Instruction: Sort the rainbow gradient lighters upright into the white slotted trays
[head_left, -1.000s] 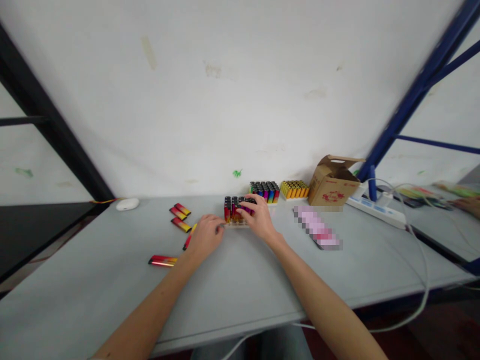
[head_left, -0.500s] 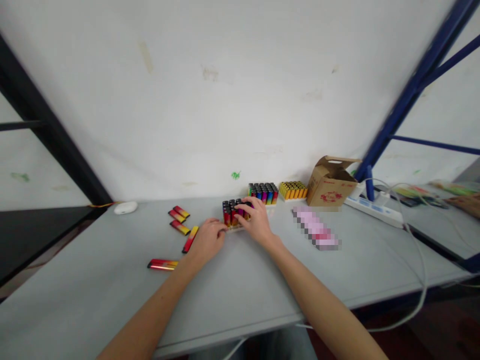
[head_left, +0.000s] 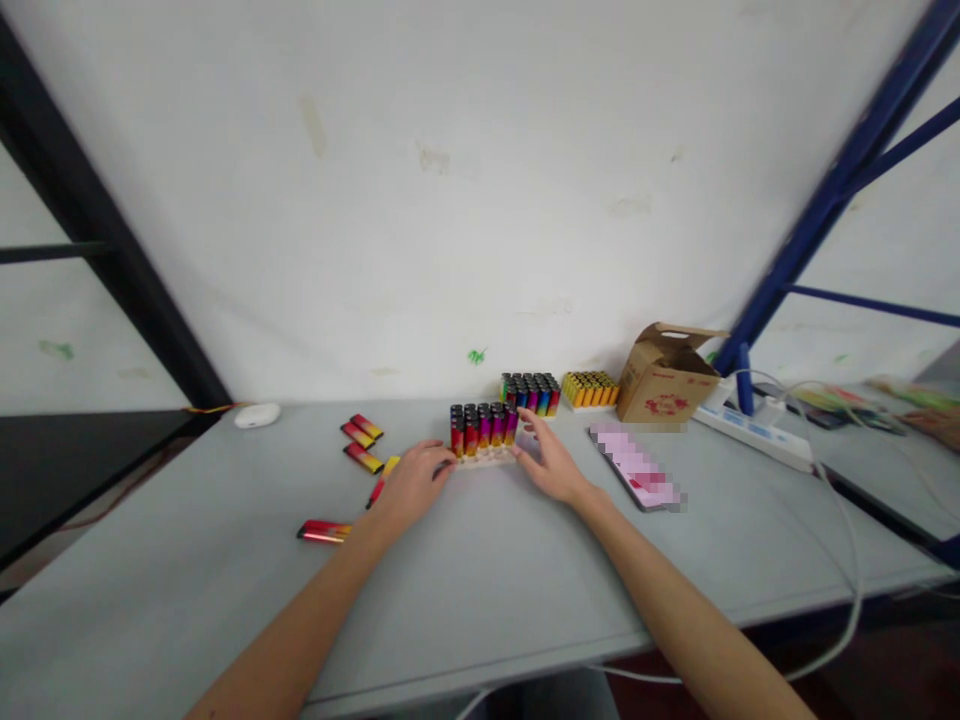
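Several red and purple lighters with black tops (head_left: 484, 428) stand upright in rows in a pale tray (head_left: 487, 457). At the tray's left front corner is my left hand (head_left: 418, 478), its fingertips bent together; what they grip is too small to make out. My right hand (head_left: 553, 462) is at the tray's right end, thumb and fingers apart, holding nothing. Loose red and yellow lighters (head_left: 363, 458) lie flat left of my left hand, and another pair (head_left: 322, 531) lies nearer the front, partly behind my left forearm.
Behind are a block of multicoloured lighters (head_left: 531, 392) and a yellow block (head_left: 591, 388). To the right are an open cardboard box (head_left: 664, 385), a phone (head_left: 636, 468) and a power strip (head_left: 757, 432) with white cables. A white case (head_left: 257, 415) sits at the back left.
My right hand has moved off the top of the standing lighters to the tray's right end and opened, uncovering the purple ones. The camera view has shifted slightly.
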